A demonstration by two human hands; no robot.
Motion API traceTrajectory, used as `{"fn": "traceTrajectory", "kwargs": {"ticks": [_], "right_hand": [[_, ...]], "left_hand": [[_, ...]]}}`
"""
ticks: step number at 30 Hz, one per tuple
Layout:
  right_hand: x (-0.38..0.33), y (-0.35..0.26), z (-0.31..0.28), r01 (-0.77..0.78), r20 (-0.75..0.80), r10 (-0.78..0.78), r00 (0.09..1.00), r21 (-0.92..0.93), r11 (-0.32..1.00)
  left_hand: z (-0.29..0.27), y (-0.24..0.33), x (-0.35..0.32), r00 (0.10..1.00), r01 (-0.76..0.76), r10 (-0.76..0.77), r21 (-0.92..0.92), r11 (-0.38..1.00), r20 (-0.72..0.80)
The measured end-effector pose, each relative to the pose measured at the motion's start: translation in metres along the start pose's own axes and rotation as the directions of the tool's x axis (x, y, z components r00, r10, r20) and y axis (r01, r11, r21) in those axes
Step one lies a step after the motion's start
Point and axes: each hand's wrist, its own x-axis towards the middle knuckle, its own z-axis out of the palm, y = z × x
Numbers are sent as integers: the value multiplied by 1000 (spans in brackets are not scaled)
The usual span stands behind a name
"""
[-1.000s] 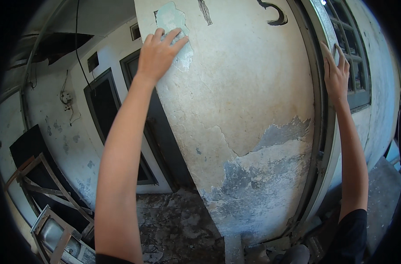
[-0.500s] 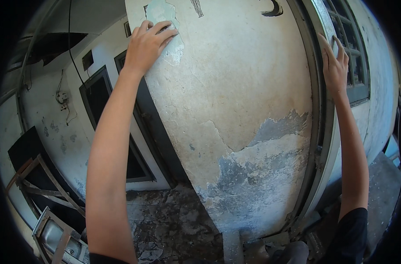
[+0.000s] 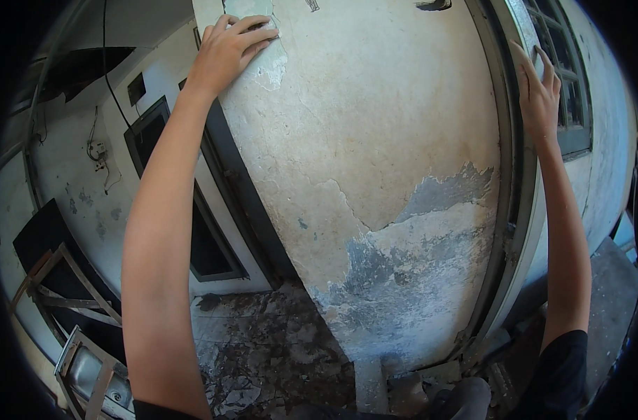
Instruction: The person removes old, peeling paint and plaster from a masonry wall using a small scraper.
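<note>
Up at the left edge of a worn, cream-painted wall (image 3: 375, 119), my left hand (image 3: 228, 56) rests with its fingers apart. Its fingertips lie on or beside a pale green patch (image 3: 268, 70) where the paint has flaked off. My right hand (image 3: 539, 105) is raised against the grey frame (image 3: 525, 154) at the wall's right side, fingers stretched and spread, partly over the frame's edge. No loose thing shows in either hand. Lower down, the wall's paint has peeled to a grey layer (image 3: 389, 269).
A barred window (image 3: 571, 77) is beyond my right hand. Debris covers the dark floor (image 3: 263, 343) at the lower left. A metal sink (image 3: 88, 374) and a wooden frame (image 3: 74, 301) stand at the far left. A black cable (image 3: 107, 70) hangs above; broken blocks (image 3: 410, 388) lie at the wall's foot.
The view has shifted a little, and the wall and my left hand sit slightly higher in it. Both hands stay against about the same spots.
</note>
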Motion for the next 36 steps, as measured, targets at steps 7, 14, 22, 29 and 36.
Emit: {"fn": "traceTrajectory", "kwargs": {"ticks": [7, 14, 22, 29, 36], "right_hand": [[0, -1, 0, -28, 29, 28, 999, 20, 999], [-1, 3, 2, -17, 19, 17, 1000, 15, 1000], [-1, 0, 0, -20, 22, 20, 1000, 27, 999], [1, -3, -3, -15, 12, 15, 1000, 32, 999], [1, -6, -7, -35, 36, 34, 999, 33, 999]], "left_hand": [[11, 4, -8, 995, 94, -95, -46, 994, -30], [12, 15, -13, 985, 171, -173, -122, 978, -6], [8, 27, -15, 959, 281, -282, -154, 947, 19], [10, 30, -14, 924, 369, -382, -254, 894, -2], [9, 25, -4, 925, 377, -381, -109, 920, -16]]}}
